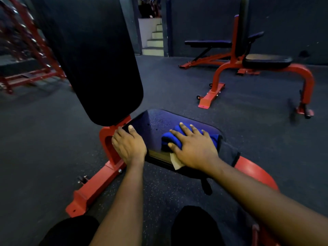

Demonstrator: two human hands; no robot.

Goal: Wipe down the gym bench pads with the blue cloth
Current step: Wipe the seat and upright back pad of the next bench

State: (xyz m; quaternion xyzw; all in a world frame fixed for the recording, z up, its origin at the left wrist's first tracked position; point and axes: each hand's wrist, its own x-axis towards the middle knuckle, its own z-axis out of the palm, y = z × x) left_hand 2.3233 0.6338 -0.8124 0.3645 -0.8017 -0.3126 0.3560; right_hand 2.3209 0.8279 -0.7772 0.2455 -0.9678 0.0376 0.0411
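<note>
Okay, I see my right hand (193, 148) lying flat with fingers spread on the bunched blue cloth (168, 138), pressing it onto the black seat pad (156, 121); the cloth pokes out past the fingertips and toward the left hand (128, 144). That left hand grips the pad's corner, thumb on top, fingers curled over the edge by the red frame (108, 148). Upright back pad (92, 59) rises just beyond the left hand; another red bench (266, 63) sits well beyond the right hand on the dark floor (44, 139).
</note>
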